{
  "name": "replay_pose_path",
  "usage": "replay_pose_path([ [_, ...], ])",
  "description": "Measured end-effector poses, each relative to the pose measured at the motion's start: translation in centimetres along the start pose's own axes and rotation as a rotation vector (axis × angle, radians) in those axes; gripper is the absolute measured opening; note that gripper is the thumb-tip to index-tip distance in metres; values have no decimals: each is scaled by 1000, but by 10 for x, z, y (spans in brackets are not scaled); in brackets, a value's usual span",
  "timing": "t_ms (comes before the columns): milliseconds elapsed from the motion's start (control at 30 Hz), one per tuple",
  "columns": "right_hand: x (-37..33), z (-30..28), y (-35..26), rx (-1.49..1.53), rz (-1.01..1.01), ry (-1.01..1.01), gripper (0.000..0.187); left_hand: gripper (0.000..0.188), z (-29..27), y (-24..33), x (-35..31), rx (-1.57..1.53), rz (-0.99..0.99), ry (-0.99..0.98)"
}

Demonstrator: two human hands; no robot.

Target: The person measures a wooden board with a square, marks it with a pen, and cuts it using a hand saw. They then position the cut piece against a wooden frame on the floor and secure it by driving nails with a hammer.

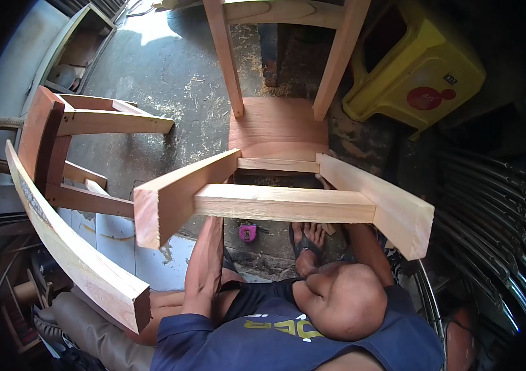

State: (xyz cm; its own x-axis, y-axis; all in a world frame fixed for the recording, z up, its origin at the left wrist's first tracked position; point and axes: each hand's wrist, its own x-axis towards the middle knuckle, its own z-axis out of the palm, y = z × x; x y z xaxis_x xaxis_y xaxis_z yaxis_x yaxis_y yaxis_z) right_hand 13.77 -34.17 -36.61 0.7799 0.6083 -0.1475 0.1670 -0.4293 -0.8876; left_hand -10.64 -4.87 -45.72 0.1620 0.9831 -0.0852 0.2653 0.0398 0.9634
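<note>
An unpainted wooden chair frame [288,199] stands in front of me, its two near posts [393,201] pointing toward me with a crossbar between them. Beyond them lies a reddish wooden panel [278,127], with two more posts [337,55] rising at the far side. My left forearm [203,272] reaches up under the near crossbar; the wood hides nearly all of that hand. On the other side my right hand [323,180] shows only as a sliver beside the right near post, its arm passing behind the wood. How either hand's fingers are placed is hidden.
Another wooden chair [40,148] lies at left, with a curved plank [71,247] nearer me. A pink tape measure [247,232] rests on the floor by my foot. A yellow plastic stool [424,68] is at far right, above stacked metal tubing [492,204]. Shavings litter the floor.
</note>
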Motion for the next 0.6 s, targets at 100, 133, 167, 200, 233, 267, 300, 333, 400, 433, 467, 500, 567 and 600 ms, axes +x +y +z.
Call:
replay_pose_path([
  [100,-13,-42,8,-95,179,49,41,25,6,4,-6,-63,-42,20],
  [133,-17,-53,14,-140,243,55,39,25,7,5,-7,-74,-56,27],
  [167,-19,-63,23,-186,299,62,37,25,10,6,-5,-94,-60,35],
  [200,-29,-70,31,-239,361,68,35,26,8,6,-8,-112,-73,44],
  [233,-38,-80,42,-306,420,86,34,26,16,5,-11,-138,-89,39],
  [267,-45,-76,54,-372,455,60,32,26,5,4,-13,-137,-99,58],
  [300,-58,-74,70,-506,334,84,31,27,2,4,-13,-149,-102,68],
  [333,-76,-72,99,-807,-99,276,26,27,-2,6,-12,-168,-110,77],
  [400,-107,-87,108,-950,95,58,44,28,14,0,-23,-209,-150,50],
  [433,-113,-87,100,-949,198,-85,42,28,15,-1,-26,-213,-162,52],
  [467,-114,-83,79,-913,269,-206,40,28,9,-2,-28,-209,-168,60],
  [500,-113,-75,53,-864,269,-301,38,29,-8,-1,-26,-197,-159,85],
  [567,-115,-71,-9,-804,248,-447,34,29,-9,-2,-24,-219,-167,90],
  [600,-116,-75,-43,-786,242,-489,33,30,12,-2,-26,-247,-188,56],
])
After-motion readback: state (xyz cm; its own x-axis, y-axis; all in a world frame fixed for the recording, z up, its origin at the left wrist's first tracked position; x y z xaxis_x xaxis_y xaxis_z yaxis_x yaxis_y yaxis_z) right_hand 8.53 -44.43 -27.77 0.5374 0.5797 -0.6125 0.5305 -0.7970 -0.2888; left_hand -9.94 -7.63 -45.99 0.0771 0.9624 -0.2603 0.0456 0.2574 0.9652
